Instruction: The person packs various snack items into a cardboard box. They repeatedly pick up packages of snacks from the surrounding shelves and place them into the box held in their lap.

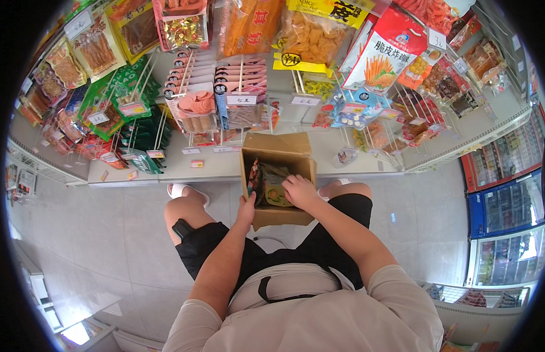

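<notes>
Between my knees is an open cardboard box (279, 216) with its flaps spread. My left hand (246, 210) grips the box's left wall near the front corner, its thumb beside a dark, colourful packet (253, 176) standing along that side. My right hand (300, 191) reaches over the right wall, fingers curled at the edge of a green and yellow snack packet (276, 194) inside the box. Its fingertips are partly hidden, so whether they pinch the packet is unclear. More packaging lies in the shadowed back of the box.
Behind the box runs a white bottom shelf (215, 169), with a clear plastic package (345, 157) at right. Above hang bagged snacks on metal hooks, including pink packs (195, 112) and a red and white bag (384, 50). Glass-door coolers (510, 211) stand far right.
</notes>
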`<state>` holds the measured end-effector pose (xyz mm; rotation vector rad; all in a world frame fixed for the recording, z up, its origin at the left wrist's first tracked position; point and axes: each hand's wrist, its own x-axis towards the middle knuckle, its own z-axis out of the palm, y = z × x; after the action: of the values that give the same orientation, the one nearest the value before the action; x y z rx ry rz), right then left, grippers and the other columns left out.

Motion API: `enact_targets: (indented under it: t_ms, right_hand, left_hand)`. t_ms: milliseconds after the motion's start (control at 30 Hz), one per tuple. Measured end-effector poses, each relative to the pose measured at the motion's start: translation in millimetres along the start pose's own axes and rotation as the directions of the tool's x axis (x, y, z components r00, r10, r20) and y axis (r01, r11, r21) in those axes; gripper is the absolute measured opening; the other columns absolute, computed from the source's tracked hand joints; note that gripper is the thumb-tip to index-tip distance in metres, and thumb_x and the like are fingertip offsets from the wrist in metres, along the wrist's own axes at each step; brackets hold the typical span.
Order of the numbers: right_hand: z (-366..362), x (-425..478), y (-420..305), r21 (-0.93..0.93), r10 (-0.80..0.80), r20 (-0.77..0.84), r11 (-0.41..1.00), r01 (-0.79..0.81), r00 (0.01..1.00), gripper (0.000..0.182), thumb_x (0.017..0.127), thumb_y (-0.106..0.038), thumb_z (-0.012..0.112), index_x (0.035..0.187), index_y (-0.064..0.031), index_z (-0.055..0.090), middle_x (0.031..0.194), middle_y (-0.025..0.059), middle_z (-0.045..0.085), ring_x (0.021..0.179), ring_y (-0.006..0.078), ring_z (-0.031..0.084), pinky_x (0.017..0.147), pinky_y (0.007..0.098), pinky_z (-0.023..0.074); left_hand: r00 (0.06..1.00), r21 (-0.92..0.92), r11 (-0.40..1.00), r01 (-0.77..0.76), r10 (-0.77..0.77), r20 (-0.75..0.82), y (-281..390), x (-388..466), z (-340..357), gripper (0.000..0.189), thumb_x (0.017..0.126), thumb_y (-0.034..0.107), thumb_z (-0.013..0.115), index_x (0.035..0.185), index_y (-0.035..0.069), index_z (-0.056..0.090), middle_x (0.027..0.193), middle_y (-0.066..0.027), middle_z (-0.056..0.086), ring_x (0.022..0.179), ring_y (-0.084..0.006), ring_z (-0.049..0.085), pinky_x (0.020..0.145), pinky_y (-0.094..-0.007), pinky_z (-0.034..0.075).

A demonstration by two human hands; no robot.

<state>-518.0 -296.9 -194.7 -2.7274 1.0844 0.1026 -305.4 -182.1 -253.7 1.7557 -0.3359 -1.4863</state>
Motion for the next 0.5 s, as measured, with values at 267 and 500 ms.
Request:
enact_targets:
  t_ms: [267, 500]
  right_hand:
    - [33, 37, 13, -0.002, 0.161, 0.033, 0.987, -0.161, 0.986, 0.048, 0.089, -0.029, 0.075, 0.132, -0.0089, 0.068, 0.144, 0.0195, 0.060, 0.131, 0.0411, 0.058, 0.105, 0.0506, 0.0528]
    - [86, 26, 32, 0.086, 0.189, 0.559, 0.955, -0.283, 0.808, 0.044, 0.093, -0.037, 0.064, 0.128, -0.0117, 0.072, 0.126, 0.0206, 0.072, 0.115, 0.0397, 0.070, 0.100, 0.0496, 0.0549]
  left_hand:
    - [0.996, -0.028, 0.996, -0.080, 0.080, 0.023, -1, 4, -3, 0.074, 0.105, 0.051, 0.058, 0.155, 0.000, 0.040, 0.152, -0.0193, 0.053, 0.137, -0.0343, 0.052, 0.112, -0.0405, 0.039]
    - [0.991, 0.000, 0.991, -0.133, 0.133, 0.023, 2, -3, 4, 0.072, 0.104, 0.052, 0.057, 0.152, 0.000, 0.042, 0.146, -0.0214, 0.058, 0.135, -0.0376, 0.055, 0.111, -0.0415, 0.041]
